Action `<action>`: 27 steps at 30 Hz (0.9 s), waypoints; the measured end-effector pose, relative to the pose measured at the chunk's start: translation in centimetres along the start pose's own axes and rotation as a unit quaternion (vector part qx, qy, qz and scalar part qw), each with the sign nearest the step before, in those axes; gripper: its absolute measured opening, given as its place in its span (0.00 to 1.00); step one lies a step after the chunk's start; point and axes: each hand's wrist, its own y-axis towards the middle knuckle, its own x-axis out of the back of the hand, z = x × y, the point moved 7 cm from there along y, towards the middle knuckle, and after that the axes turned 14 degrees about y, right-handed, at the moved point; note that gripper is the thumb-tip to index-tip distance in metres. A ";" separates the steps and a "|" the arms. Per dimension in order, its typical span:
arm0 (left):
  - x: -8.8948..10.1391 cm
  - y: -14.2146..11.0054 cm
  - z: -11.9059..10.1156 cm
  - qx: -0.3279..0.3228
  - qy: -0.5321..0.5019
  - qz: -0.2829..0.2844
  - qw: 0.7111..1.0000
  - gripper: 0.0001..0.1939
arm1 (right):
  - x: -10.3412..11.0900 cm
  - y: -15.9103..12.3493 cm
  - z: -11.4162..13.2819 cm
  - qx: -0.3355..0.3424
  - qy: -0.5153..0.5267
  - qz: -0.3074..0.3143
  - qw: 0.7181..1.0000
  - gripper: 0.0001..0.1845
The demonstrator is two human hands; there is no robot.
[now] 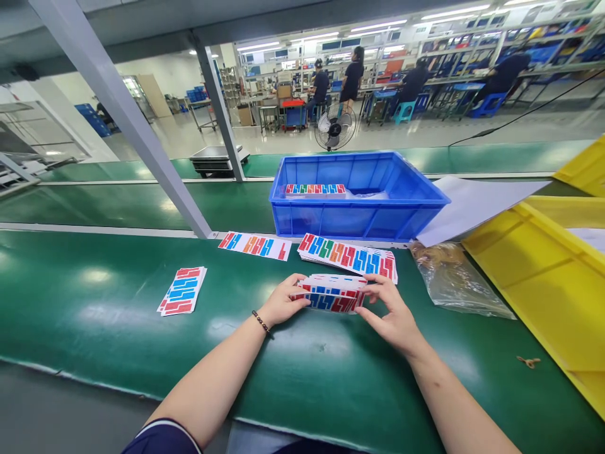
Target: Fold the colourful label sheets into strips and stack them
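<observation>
Far left on the green table point(118, 340): small pile of printed cards point(183, 290), edges uneven. Next, a flat printed strip point(255, 246). Left hand point(282, 305), beaded bracelet point(260, 321) at wrist: fingers closed on left end of a card bundle point(331, 294). Bundle sits between both hands, nearer the wearer than a long fanned stack point(347, 253). Blue bin point(350, 221) behind that stack, more printed strips point(316, 189) inside. Right hand point(393, 316): thumb and fingers pinching bundle's right end. Farther right, clear plastic bag point(456, 280), then yellow bin point(539, 265).
</observation>
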 end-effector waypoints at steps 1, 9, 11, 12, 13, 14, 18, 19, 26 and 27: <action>0.0 0.0 0.0 0.002 0.001 -0.002 1.000 0.05 | 0.3 0.0 -0.4 -0.012 -0.003 -0.020 1.000 0.16; -0.6 -0.1 -0.6 -0.031 -0.045 0.009 0.998 0.06 | -1.9 -0.8 -3.2 -0.168 0.084 0.095 0.978 0.30; -0.7 -0.2 -0.5 -0.030 -0.043 0.019 0.998 0.06 | -1.7 -0.5 -2.6 -0.138 0.087 0.073 0.984 0.28; -0.7 -0.2 -0.4 -0.026 -0.037 0.018 0.999 0.06 | -1.4 -0.4 -2.2 -0.117 0.080 0.053 0.989 0.26; -0.6 -0.2 -0.3 -0.022 -0.028 0.015 0.999 0.06 | -0.9 -0.2 -1.8 -0.091 0.069 0.034 0.993 0.23; -0.5 -0.2 -0.3 -0.018 -0.021 0.011 1.000 0.06 | -0.5 -0.1 -1.3 -0.066 0.056 0.017 0.996 0.20; -0.3 -0.1 -0.3 -0.019 -0.010 0.001 1.000 0.07 | -0.1 0.0 0.0 -0.012 0.006 0.010 1.000 0.06; -0.3 -0.1 -0.4 -0.021 -0.010 0.000 1.000 0.07 | -0.3 0.0 0.1 -0.012 -0.002 0.017 1.000 0.03; -0.2 -0.1 -0.6 -0.020 0.008 0.003 1.000 0.09 | 0.6 0.0 0.1 -0.024 0.023 -0.012 0.999 0.07; -0.1 -0.1 -0.5 -0.018 0.013 0.002 1.000 0.09 | 1.3 0.0 -0.2 -0.036 0.038 -0.037 0.998 0.06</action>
